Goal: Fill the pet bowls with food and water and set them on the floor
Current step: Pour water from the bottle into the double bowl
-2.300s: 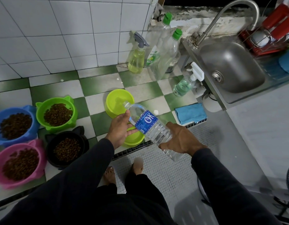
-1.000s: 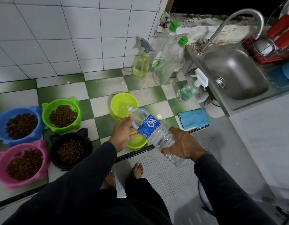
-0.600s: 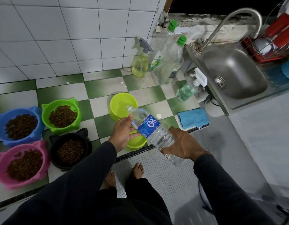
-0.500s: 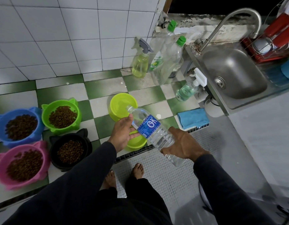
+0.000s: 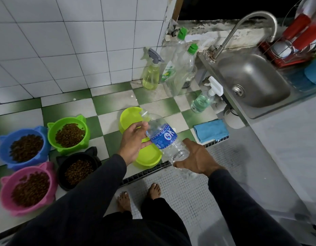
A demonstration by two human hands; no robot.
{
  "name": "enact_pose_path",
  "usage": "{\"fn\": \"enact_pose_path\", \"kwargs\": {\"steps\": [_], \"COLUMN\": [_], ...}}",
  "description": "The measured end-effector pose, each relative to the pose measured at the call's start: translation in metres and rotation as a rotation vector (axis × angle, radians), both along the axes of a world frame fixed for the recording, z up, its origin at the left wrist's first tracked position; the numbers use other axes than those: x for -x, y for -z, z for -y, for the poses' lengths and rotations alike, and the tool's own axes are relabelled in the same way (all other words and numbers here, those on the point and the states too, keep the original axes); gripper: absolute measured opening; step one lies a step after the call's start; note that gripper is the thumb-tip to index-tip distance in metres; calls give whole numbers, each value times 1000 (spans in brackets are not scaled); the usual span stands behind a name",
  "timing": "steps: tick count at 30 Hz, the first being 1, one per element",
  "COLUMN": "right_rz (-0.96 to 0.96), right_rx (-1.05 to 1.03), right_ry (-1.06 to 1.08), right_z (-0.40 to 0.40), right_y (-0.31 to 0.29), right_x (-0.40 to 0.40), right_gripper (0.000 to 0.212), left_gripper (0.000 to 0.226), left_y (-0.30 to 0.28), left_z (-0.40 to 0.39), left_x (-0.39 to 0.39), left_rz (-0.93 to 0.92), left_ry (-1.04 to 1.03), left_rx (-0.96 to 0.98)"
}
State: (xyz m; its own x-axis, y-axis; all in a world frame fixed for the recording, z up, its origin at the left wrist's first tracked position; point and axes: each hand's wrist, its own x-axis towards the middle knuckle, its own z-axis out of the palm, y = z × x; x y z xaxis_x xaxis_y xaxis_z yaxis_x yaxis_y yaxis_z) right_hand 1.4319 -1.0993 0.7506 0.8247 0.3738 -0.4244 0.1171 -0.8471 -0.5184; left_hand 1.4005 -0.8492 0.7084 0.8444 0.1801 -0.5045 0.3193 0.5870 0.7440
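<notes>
I hold a clear plastic water bottle (image 5: 162, 137) with a blue label in both hands, tilted, its neck pointing up and left over the far lime bowl (image 5: 129, 116). My left hand (image 5: 134, 141) grips it near the shoulder and my right hand (image 5: 194, 158) holds its base. A second lime bowl (image 5: 148, 158) sits on the floor under the bottle, partly hidden by my left hand. At the left stand a blue bowl (image 5: 4, 153), a green bowl (image 5: 52, 137), a black bowl (image 5: 62, 163) and a pink bowl (image 5: 6, 201), all holding brown kibble.
Spray and dish-soap bottles (image 5: 152, 75) stand against the tiled wall, and a small pump bottle (image 5: 201, 102) beside the steel sink (image 5: 251, 80). A folded blue cloth (image 5: 210, 130) lies by a floor drain grate (image 5: 148, 173). My bare feet (image 5: 139, 194) are below the grate.
Both hands and the bottle keep nearly the same pose. Only the view has shifted slightly.
</notes>
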Motion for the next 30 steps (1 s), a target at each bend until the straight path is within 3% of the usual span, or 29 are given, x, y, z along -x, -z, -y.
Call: {"fn": "enact_pose_path", "kwargs": {"steps": [11,18,30], "right_rz": [93,175,82], "right_rx": [-169,-227,-532], "right_ry": [87,148,309], "right_z": [-5,-17,-27], "right_y": [3,0,18], "right_x": [-21,-40,-64], "right_gripper": [80,79,88], "left_gripper": [45,46,62], "left_y": [-59,-88,-101], "left_z": [4,8,16], "left_x": [-32,-56,-83], "left_rz": [152,267,491], "left_ry": [69,145,259], "left_rx": [-134,-235,-525]}}
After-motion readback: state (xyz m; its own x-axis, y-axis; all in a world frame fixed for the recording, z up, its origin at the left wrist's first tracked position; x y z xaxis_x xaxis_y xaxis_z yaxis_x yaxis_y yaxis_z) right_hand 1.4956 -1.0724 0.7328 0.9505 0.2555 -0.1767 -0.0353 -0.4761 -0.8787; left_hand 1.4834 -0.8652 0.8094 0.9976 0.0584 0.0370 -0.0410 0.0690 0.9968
